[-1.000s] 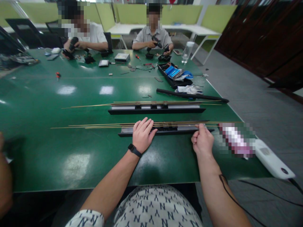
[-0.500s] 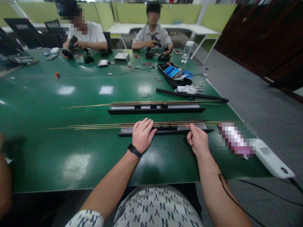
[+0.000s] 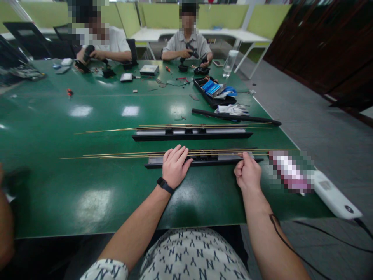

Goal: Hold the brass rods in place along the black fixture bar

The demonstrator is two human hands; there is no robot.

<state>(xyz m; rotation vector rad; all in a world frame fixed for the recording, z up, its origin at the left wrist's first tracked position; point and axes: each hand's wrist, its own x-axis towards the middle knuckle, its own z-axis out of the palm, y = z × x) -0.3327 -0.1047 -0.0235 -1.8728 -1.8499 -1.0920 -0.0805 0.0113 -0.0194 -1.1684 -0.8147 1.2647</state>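
Nearest me on the green table [image 3: 122, 206] lies a long black channel [image 3: 212, 162] with a pale lining and dark fittings inside. Several thin brass-coloured rods [image 3: 131, 157] run along it and stick out well past its left end. My left hand [image 3: 175, 167], fingers stretched out, lies flat across the rods and the channel left of its middle. Near the channel's right end, my right hand [image 3: 248, 171] is closed in a pinch on the end of one thin rod. The fingertips partly hide that end.
A second black channel [image 3: 192, 137] with rods lies farther back. Beyond are a black tube [image 3: 236, 117], white gloves [image 3: 233, 109] and a black tray [image 3: 215, 102]. A white power strip [image 3: 335, 194] lies at right. Two people with power drills sit opposite; another person's arm [image 3: 4, 221] is at left.
My right hand has moved a little to the right with the rod in its pinch, and the rod's left end has slid right too. My left hand stays in place.
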